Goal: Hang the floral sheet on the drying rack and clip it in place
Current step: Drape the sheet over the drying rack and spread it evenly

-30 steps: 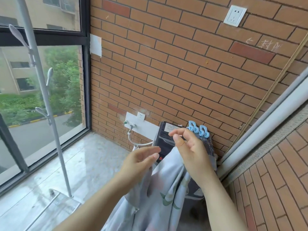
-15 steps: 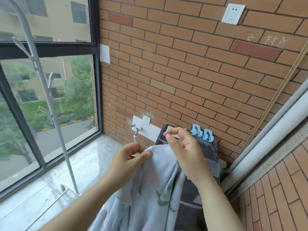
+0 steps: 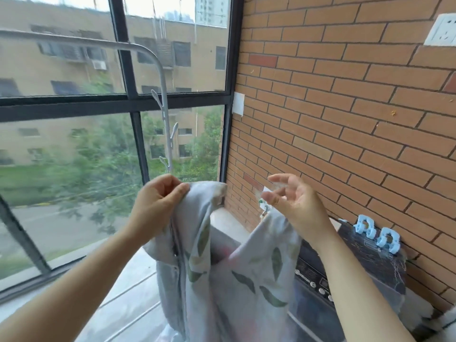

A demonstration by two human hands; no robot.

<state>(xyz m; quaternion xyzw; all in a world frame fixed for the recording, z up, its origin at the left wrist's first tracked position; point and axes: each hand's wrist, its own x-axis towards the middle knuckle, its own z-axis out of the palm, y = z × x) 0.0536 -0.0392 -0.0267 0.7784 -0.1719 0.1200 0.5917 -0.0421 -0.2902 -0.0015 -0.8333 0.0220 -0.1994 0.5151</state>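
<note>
The floral sheet (image 3: 234, 280), pale grey with green leaves, hangs between my hands at lower centre. My left hand (image 3: 158, 203) grips its top edge with curled fingers. My right hand (image 3: 296, 201) is to the right; the cloth runs up into its palm, while its thumb and forefinger stand apart. The grey drying rack (image 3: 167, 134) stands behind my left hand by the window, its curved top bar (image 3: 150, 51) above head height. Two light-blue clips (image 3: 376, 234) sit on the covered washing machine (image 3: 365, 267) by the brick wall, right of my right hand.
A large black-framed window (image 3: 123, 102) fills the left. The brick wall (image 3: 345, 119) closes the right, with a socket (image 3: 441, 30) high up and a tap (image 3: 264, 207) low down. Low rack rails (image 3: 128, 294) cross the pale floor.
My hands have lifted the sheet and drawn apart, opening its top edge. The view has swung up and left toward the window and the rack's top bar.
</note>
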